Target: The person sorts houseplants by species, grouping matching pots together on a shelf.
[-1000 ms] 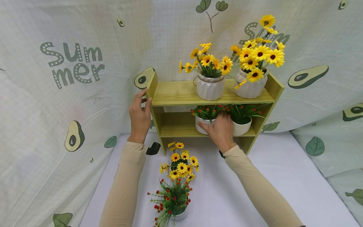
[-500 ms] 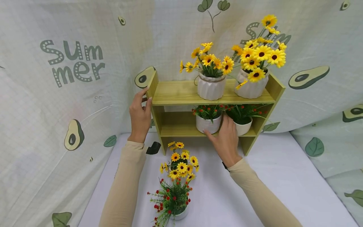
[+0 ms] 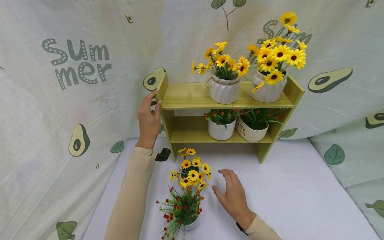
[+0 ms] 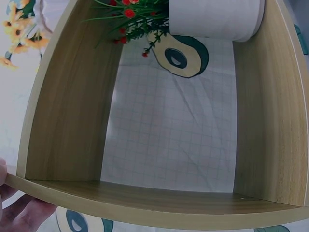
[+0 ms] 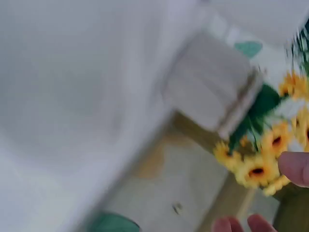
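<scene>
My left hand (image 3: 149, 121) grips the left side panel of a two-tier wooden shelf (image 3: 186, 96); in the left wrist view its fingers (image 4: 31, 215) lie about the board's edge. My right hand (image 3: 233, 195) hovers over the table, its fingers loosely bent and holding nothing. Left of it stands a pot of yellow daisies (image 3: 193, 175), largely hidden by its blooms. In front is a white pot of red-flowered greenery (image 3: 183, 208). In the blurred right wrist view a ribbed pot (image 5: 212, 79) with yellow flowers lies beyond the fingertips.
On the upper tier stand two ribbed white pots with yellow daisies, a left pot (image 3: 225, 90) and a right pot (image 3: 268, 88). Below are a round white pot (image 3: 221, 130) and a lettered pot (image 3: 252, 131), both with red-flowered plants. Printed cloth (image 3: 90, 120) hangs behind.
My right hand has let go of the white round pot on the lower tier and come down and back over the table beside the daisies. The left hand stays on the shelf.
</scene>
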### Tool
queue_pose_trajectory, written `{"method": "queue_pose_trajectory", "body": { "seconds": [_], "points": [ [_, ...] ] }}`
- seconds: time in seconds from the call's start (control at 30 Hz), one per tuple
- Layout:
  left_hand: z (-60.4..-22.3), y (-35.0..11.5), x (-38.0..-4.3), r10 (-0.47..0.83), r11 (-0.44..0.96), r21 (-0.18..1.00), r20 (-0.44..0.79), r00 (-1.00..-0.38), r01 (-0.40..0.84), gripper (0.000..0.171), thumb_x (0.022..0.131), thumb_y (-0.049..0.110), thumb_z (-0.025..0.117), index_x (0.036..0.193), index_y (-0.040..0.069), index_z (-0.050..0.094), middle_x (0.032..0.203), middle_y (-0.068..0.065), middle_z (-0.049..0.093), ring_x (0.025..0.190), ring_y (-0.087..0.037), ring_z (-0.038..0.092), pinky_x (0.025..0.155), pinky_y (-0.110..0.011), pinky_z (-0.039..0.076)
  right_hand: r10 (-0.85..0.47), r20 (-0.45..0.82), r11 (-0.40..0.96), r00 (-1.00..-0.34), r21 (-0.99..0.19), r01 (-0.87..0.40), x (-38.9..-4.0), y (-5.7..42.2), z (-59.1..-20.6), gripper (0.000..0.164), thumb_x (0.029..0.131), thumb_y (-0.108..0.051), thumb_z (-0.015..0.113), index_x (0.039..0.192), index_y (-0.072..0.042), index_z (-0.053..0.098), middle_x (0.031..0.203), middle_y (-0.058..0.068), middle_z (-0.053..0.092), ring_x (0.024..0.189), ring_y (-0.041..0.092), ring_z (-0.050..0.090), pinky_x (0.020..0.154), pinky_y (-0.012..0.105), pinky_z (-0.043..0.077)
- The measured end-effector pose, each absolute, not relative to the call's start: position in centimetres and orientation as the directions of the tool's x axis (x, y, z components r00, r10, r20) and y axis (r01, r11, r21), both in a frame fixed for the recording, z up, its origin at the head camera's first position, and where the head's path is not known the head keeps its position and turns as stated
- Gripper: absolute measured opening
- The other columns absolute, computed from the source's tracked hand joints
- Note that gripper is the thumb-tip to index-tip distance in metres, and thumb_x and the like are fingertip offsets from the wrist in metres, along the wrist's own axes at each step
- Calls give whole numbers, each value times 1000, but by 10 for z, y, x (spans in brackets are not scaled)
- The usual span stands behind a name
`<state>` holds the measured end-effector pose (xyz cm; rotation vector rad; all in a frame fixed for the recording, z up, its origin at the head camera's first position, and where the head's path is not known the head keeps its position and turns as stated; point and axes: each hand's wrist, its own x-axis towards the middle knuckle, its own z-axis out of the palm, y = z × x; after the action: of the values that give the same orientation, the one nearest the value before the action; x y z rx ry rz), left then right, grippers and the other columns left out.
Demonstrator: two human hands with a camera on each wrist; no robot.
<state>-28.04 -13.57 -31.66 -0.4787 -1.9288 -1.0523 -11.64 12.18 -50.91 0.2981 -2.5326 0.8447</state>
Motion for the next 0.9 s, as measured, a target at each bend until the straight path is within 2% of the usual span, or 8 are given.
{"method": "queue_pose_trajectory", "body": {
  "seconds": [0.1, 0.2, 0.33, 0.43, 0.63, 0.8, 0.9],
  "points": [
    [-316, -135, -280, -68, 567, 487, 831, -552, 664, 36, 92, 16, 57, 128, 13, 54, 119, -4, 58, 93, -21, 62, 58, -32, 51, -88, 338, 786, -937, -555, -274, -102, 115, -525, 54, 72, -27, 79, 118, -12, 55, 110, -1, 56, 96, 18, 55, 76, 36, 47],
    [-315, -135, -280, -67, 570, 484, 833, -549, 664, 36, 92, 15, 58, 128, 12, 55, 119, -4, 58, 93, -21, 62, 59, -31, 51, -192, 201, 763, -961, -585, -275, -91, 110, -539, 56, 73, -30, 78, 120, -12, 53, 110, -2, 57, 98, 16, 54, 80, 37, 47],
    [-316, -135, -281, -66, 573, 481, 834, -548, 663, 36, 92, 15, 58, 128, 12, 55, 118, -5, 58, 92, -20, 62, 59, -30, 51, -352, 50, 688, -935, -663, -294, -81, 100, -550, 65, 74, -35, 76, 127, -11, 47, 117, 0, 53, 108, 18, 50, 89, 41, 44],
    [-316, -135, -281, -75, 570, 494, 827, -558, 656, 36, 92, 15, 58, 128, 13, 55, 118, -3, 58, 92, -20, 62, 59, -31, 51, -422, -23, 615, -906, -742, -267, -77, 91, -554, 73, 72, -39, 78, 130, -12, 44, 121, -1, 49, 113, 19, 47, 94, 42, 41],
    [-316, -135, -280, -84, 566, 510, 817, -570, 648, 36, 92, 16, 58, 128, 16, 55, 119, -3, 58, 93, -22, 62, 59, -34, 52, -465, -30, 489, -885, -842, -228, -74, 76, -556, 89, 65, -47, 81, 137, -23, 36, 127, -8, 43, 119, 16, 40, 100, 40, 36],
    [-316, -135, -279, -84, 574, 510, 815, -574, 641, 37, 92, 17, 58, 129, 16, 55, 120, -1, 58, 93, -23, 62, 59, -34, 51, -501, 54, 327, -864, -912, -246, -77, 67, -559, 93, 65, -38, 83, 139, -32, 29, 133, -9, 39, 123, 13, 39, 103, 36, 32],
    [-316, -135, -279, -82, 574, 507, 817, -571, 643, 37, 92, 16, 58, 129, 16, 55, 120, -1, 58, 93, -23, 62, 59, -33, 50, -509, 81, 290, -857, -921, -259, -79, 63, -559, 95, 65, -38, 83, 141, -33, 26, 136, -10, 36, 125, 13, 37, 103, 35, 31]
  ]
}}
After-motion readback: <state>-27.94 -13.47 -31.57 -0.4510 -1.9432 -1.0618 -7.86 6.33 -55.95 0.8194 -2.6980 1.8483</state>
